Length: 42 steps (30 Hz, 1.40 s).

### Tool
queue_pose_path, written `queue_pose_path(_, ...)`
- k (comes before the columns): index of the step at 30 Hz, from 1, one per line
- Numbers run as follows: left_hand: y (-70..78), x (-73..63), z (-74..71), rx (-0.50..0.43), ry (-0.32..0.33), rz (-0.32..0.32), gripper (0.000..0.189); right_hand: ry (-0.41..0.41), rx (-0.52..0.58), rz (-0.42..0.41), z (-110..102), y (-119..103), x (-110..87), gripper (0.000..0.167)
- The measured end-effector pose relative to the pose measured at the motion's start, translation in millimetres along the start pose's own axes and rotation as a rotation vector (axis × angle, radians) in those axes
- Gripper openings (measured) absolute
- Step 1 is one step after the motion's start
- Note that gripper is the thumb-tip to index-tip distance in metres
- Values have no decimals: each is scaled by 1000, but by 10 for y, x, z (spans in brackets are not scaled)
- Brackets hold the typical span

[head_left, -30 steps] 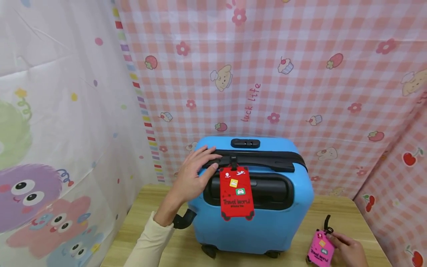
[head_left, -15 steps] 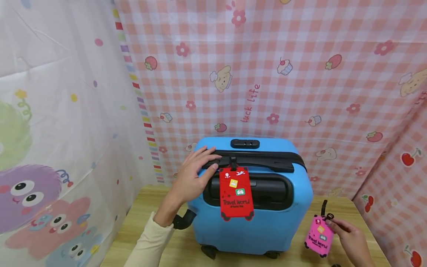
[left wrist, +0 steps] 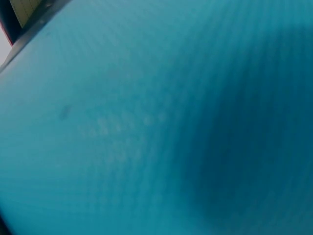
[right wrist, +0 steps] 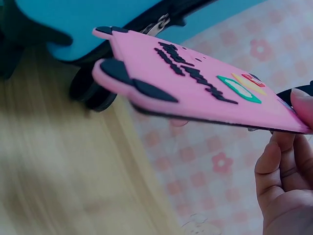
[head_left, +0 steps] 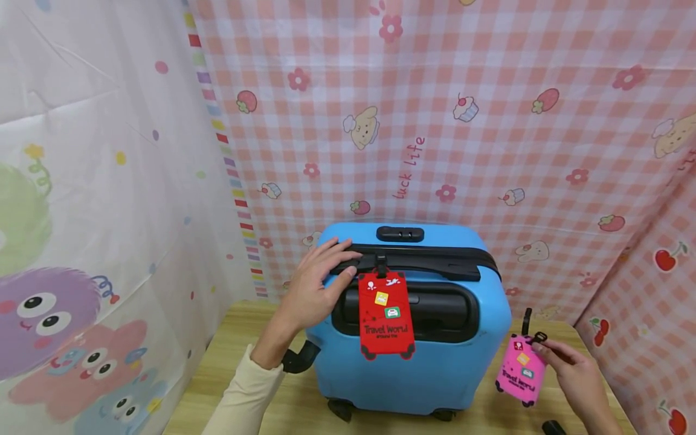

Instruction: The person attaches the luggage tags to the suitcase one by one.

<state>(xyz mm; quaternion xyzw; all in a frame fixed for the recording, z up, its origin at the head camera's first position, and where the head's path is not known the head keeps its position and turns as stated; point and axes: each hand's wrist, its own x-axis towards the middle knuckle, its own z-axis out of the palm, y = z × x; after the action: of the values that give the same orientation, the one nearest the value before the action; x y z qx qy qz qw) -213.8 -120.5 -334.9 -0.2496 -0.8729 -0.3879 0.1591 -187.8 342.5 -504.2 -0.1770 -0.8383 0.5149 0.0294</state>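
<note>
one blue hard-shell suitcase stands upright on the wood-grain bench. luggage tags, two: the red tag hangs by a black strap from the suitcase's black carry handle; the pink tag is held just off the suitcase's right side. hands, two. the left hand rests with fingers extended and spread on the suitcase's upper left corner, covering one end of the handle. the right hand pinches the pink tag's strap end between thumb and fingers. front wheels, two visible. one black object is cut off by the head view's lower edge; its identity cannot be determined. the left wrist view is largely blurred blue shell; in the right wrist view, the thumb hides part of the pink tag's strap end.
</note>
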Motion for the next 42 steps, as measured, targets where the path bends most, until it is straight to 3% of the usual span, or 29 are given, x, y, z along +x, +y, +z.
queue_pose_path(5,-8,2,6,5,4,11,34,56,17,-149,-7,-96,-71,46)
queue_pose_path(13,-10,6,18,13,3,16,34,101,159,-249,-87,-296,-160,19)
queue_pose_path(16,-8,8,16,15,3,18,34,79,327,-277,-115,-373,-190,11)
queue_pose_path(22,-7,3,9,18,3,22,34,-122,828,-541,-141,-495,-225,25)
queue_pose_path(25,-8,6,9,18,4,26,34,-200,968,-630,-142,-563,-243,31)
queue_pose_path(35,-19,6,16,14,0,29,34,-304,1059,-714,-200,-853,-262,32)
queue_pose_path(42,-8,-1,1,-2,10,23,33,-306,975,-738,-232,-1053,-289,32)
